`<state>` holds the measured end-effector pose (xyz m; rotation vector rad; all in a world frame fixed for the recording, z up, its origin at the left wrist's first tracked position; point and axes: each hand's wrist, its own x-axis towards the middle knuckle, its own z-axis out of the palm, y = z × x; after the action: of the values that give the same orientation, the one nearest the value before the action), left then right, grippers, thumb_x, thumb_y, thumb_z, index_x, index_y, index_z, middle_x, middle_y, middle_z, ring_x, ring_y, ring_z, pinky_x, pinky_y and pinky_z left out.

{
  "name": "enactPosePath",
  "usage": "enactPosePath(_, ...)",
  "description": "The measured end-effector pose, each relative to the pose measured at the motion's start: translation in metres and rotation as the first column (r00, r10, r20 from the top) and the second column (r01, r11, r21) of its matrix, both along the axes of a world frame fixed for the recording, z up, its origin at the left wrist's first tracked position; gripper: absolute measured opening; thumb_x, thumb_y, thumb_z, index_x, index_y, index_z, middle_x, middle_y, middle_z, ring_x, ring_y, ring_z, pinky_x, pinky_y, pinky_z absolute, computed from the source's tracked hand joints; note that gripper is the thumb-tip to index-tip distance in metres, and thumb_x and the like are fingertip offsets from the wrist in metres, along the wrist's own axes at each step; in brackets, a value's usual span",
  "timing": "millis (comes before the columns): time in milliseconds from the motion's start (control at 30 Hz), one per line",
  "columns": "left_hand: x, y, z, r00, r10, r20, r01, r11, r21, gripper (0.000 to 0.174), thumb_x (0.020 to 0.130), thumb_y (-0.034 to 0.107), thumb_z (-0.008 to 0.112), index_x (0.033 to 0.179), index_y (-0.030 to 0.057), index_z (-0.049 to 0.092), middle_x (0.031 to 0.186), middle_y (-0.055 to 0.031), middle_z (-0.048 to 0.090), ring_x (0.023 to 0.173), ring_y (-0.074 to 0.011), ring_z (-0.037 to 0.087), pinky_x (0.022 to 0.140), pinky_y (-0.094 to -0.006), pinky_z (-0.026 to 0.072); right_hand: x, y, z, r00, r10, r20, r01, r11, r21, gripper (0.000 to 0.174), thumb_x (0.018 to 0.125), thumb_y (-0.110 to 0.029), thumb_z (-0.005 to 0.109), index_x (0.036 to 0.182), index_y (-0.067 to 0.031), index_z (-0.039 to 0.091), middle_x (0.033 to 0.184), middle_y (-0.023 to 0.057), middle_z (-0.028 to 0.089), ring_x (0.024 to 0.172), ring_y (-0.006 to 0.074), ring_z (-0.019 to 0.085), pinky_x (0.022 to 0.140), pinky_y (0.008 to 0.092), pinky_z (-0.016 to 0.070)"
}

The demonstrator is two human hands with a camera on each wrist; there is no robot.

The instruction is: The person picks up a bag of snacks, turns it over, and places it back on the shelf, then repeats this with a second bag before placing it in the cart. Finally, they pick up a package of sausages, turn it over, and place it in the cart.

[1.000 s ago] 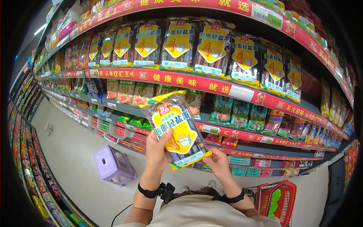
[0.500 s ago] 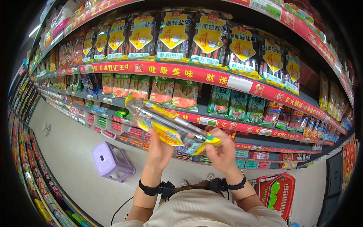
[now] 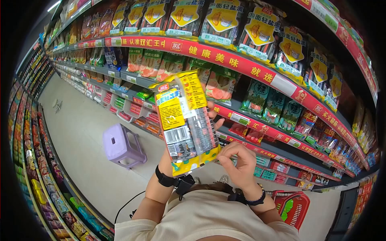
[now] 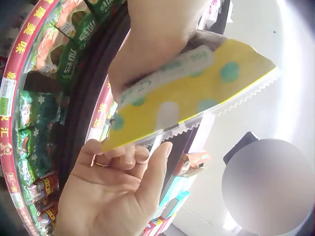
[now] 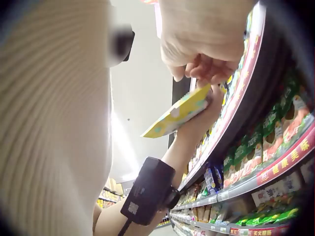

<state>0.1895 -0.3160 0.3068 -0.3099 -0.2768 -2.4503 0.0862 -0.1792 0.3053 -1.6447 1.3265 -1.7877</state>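
At the left of the aisle, one purple stool (image 3: 116, 142) stands on the floor (image 3: 76, 136). Right of it, one clear and yellow packet (image 3: 171, 108), dark sticks showing inside, hides most of the left hand (image 4: 152, 44), which grips it from behind, fingers curled round its right edge. The right hand (image 3: 241, 162) is loosely curled by the packet's lower corner, thumb apart; whether it touches I cannot tell. Beyond, three green packets (image 3: 273, 106) stand shelved; one red basket (image 3: 302, 201), partly cut off by the sleeve (image 3: 281, 232), holds something green.
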Motion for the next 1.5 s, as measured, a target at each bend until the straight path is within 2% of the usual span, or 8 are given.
enactPosePath(300, -0.002, 0.009, 0.003, 0.986, -0.09, 0.137, 0.102, 0.992, -0.079, 0.064, 0.088, 0.046, 0.053, 0.132, 0.0015, 0.038, 0.12, -0.0179, 0.053, 0.114, -0.0345, 0.052, 0.098, -0.0455, 0.0438, 0.0, 0.005, -0.017, 0.98, -0.189, 0.063, 0.195, 0.975, -0.106, 0.024, 0.071, 0.003, 0.072, 0.087, -0.0013, 0.053, 0.075, 0.0074, 0.056, 0.063, 0.0136, 0.051, 0.058, 0.0247, 0.043)
enactPosePath(500, -0.007, 0.008, 0.014, 0.972, -0.222, -0.071, 0.221, 0.975, -0.016, 0.064, 0.086, 0.039, 0.059, 0.134, 0.003, 0.036, 0.123, -0.0168, 0.049, 0.115, -0.0308, 0.05, 0.102, -0.0479, 0.0399, 0.006, 0.002, -0.011, 0.95, -0.287, 0.12, 0.283, 0.958, 0.049, 0.029, 0.074, -0.003, 0.072, 0.094, -0.0017, 0.052, 0.093, 0.0089, 0.055, 0.08, 0.0141, 0.052, 0.067, 0.026, 0.0442)
enactPosePath(667, -0.01, 0.005, 0.005, 0.974, -0.226, 0.011, 0.226, 0.974, 0.019, 0.058, 0.087, 0.037, 0.056, 0.128, -0.0017, 0.041, 0.12, -0.0184, 0.051, 0.116, -0.0346, 0.05, 0.101, -0.0472, 0.0412, -0.003, 0.008, -0.016, 0.861, 0.157, 0.484, -0.352, 0.871, 0.344, 0.03, 0.085, -0.011, 0.064, 0.111, 0.0009, 0.055, 0.107, 0.0057, 0.058, 0.096, 0.0097, 0.052, 0.078, 0.025, 0.0434)
enactPosePath(1200, 0.001, 0.016, 0.022, 0.977, -0.14, 0.158, 0.178, 0.951, -0.254, 0.068, 0.085, 0.053, 0.053, 0.123, -0.0025, 0.044, 0.107, -0.0175, 0.053, 0.096, -0.026, 0.057, 0.093, -0.0378, 0.0472, -0.007, 0.013, -0.031, 0.876, 0.221, 0.429, -0.426, 0.772, 0.472, 0.02, 0.084, -0.008, 0.067, 0.101, 0.0015, 0.065, 0.094, 0.0041, 0.067, 0.084, 0.0083, 0.057, 0.078, 0.0235, 0.045)
enactPosePath(1267, 0.001, 0.015, 0.012, 0.976, -0.151, 0.156, 0.189, 0.945, -0.267, 0.069, 0.085, 0.054, 0.052, 0.123, -0.0025, 0.044, 0.107, -0.0174, 0.053, 0.096, -0.0256, 0.057, 0.092, -0.0369, 0.0481, -0.02, 0.015, -0.027, 0.951, 0.295, 0.092, -0.298, 0.792, 0.532, 0.014, 0.083, -0.007, 0.066, 0.095, 0.001, 0.065, 0.089, 0.0042, 0.066, 0.082, 0.0081, 0.057, 0.076, 0.0231, 0.0451)
enactPosePath(1367, 0.006, 0.017, -0.005, 0.921, -0.125, 0.369, 0.286, 0.86, -0.423, 0.082, 0.082, 0.069, 0.044, 0.125, -0.0008, 0.043, 0.104, -0.0169, 0.054, 0.091, -0.0228, 0.056, 0.079, -0.0306, 0.0493, -0.055, 0.016, -0.016, 0.95, -0.155, 0.273, 0.069, 0.951, 0.3, 0.011, 0.086, -0.007, 0.06, 0.077, -0.0017, 0.057, 0.072, 0.0001, 0.056, 0.072, 0.0055, 0.052, 0.067, 0.0223, 0.0433)
enactPosePath(1467, 0.012, 0.034, 0.021, 0.84, -0.281, 0.464, 0.425, 0.873, -0.241, 0.089, 0.081, 0.076, 0.03, 0.128, 0.0017, 0.042, 0.105, -0.0165, 0.055, 0.086, -0.0197, 0.055, 0.075, -0.0274, 0.0463, -0.065, 0.009, 0.033, 0.94, -0.294, 0.175, 0.295, 0.955, 0.016, 0.008, 0.087, -0.005, 0.058, 0.082, 0.0009, 0.058, 0.087, 0.0043, 0.054, 0.074, 0.008, 0.051, 0.066, 0.0218, 0.0421)
enactPosePath(1500, 0.007, 0.039, 0.02, 0.824, -0.316, 0.47, 0.463, 0.854, -0.239, 0.089, 0.081, 0.076, 0.03, 0.128, 0.0017, 0.042, 0.105, -0.0165, 0.055, 0.086, -0.0197, 0.055, 0.075, -0.0274, 0.0463, -0.064, 0.011, 0.048, 0.929, -0.363, -0.07, 0.366, 0.93, 0.029, 0.009, 0.083, -0.004, 0.062, 0.091, -0.001, 0.062, 0.093, 0.0066, 0.055, 0.082, 0.0127, 0.053, 0.073, 0.0257, 0.0441)
